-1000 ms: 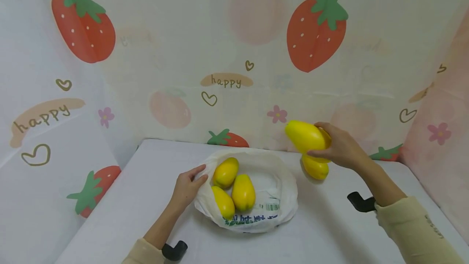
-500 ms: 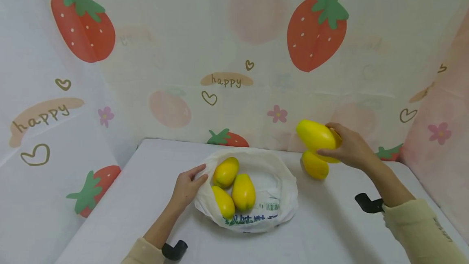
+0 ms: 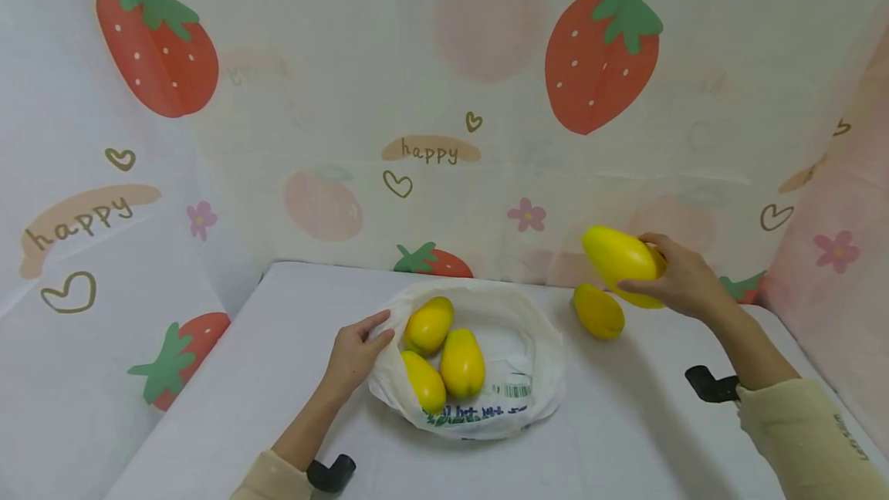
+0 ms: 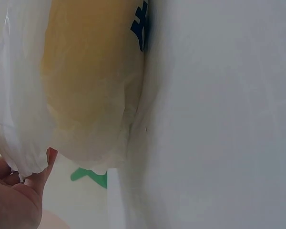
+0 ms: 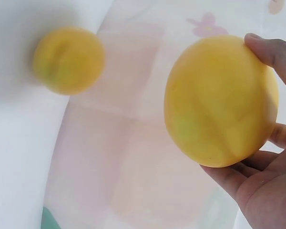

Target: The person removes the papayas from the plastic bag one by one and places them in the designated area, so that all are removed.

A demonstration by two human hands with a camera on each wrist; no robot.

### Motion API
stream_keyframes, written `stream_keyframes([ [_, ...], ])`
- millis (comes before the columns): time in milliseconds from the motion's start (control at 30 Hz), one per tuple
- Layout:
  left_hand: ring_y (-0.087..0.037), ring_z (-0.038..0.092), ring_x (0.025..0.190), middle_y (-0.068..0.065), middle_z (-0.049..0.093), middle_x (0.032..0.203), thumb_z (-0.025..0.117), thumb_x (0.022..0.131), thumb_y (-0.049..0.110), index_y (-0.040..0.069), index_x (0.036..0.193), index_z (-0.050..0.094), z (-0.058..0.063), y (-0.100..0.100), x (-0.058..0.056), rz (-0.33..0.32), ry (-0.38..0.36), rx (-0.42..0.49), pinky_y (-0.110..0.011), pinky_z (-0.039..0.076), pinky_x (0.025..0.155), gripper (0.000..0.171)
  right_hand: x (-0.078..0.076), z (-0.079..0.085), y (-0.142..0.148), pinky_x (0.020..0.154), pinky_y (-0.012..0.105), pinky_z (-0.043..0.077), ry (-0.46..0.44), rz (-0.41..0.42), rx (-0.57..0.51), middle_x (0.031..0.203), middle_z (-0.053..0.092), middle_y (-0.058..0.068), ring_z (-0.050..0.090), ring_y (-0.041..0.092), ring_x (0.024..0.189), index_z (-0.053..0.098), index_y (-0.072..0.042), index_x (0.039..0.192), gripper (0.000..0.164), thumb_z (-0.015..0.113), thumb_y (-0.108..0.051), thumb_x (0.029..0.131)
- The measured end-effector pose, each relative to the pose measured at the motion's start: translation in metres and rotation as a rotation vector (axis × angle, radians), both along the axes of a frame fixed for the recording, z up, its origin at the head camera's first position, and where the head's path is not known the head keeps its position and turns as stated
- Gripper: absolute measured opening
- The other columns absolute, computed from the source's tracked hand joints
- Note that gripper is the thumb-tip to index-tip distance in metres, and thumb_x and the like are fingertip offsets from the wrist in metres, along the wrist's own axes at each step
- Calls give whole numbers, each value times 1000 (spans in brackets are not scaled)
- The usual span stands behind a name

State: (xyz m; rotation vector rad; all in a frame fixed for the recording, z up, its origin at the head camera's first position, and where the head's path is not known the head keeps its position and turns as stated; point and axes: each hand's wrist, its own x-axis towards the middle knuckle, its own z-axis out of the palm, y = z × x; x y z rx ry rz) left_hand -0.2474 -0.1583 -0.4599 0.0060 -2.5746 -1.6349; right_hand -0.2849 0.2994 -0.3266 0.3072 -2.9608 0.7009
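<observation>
Fruit (image 3: 618, 257), big and yellow, is in your right hand (image 3: 687, 280), held up off the tabletop (image 3: 312, 292) with your thumb and fingers around it. One more fruit (image 3: 599, 313) lies on the tabletop near it, not touching. Your left hand (image 3: 353, 353) pinches the left edge of the white bag (image 3: 551, 365). Three fruits (image 3: 462, 365) sit inside. Your left wrist view is cloudy, but one of them seems to show through the bag.
</observation>
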Motion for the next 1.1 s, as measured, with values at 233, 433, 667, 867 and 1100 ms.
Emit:
stream_keyframes([
  [233, -33, 43, 140, -16, 53, 144, 60, 96, 19, 3, 135, 56, 0, 0, 0, 4, -3, -2, -44, 36, 114, 43, -3, -4, 8, 78, 45, 53, -10, -11, -10, 126, 53, 30, 54, 38, 97, 35, 1, 142, 85, 74, -45, 83],
  [433, -32, 43, 140, -16, 53, 144, 60, 95, 19, 4, 135, 56, 1, 0, 2, 9, -9, 2, -44, 37, 114, 43, -5, -10, 17, 78, 48, 54, -29, -22, -9, 129, 50, 34, 55, 40, 98, 33, 2, 143, 87, 72, -48, 83],
  [667, -33, 44, 139, -16, 53, 143, 61, 96, 18, 4, 135, 56, 1, 0, 4, 13, -2, -9, -44, 37, 113, 43, -8, -17, 28, 74, 44, 54, -46, -56, 4, 132, 49, 37, 56, 42, 98, 33, 1, 142, 88, 70, -52, 83],
  [867, -34, 44, 139, -17, 54, 143, 61, 95, 18, 3, 135, 56, 0, 0, 3, 11, 10, -10, -45, 38, 113, 42, -8, -22, 35, 72, 42, 51, -65, -69, 9, 134, 45, 40, 55, 44, 98, 33, 4, 142, 89, 70, -52, 83],
  [1100, -33, 43, 140, -16, 53, 144, 60, 96, 20, 4, 135, 56, 0, 0, 4, 11, -4, 1, -45, 37, 114, 43, -8, -28, 44, 74, 46, 51, -81, -98, 11, 134, 42, 43, 53, 46, 98, 33, 7, 140, 89, 70, -52, 83],
])
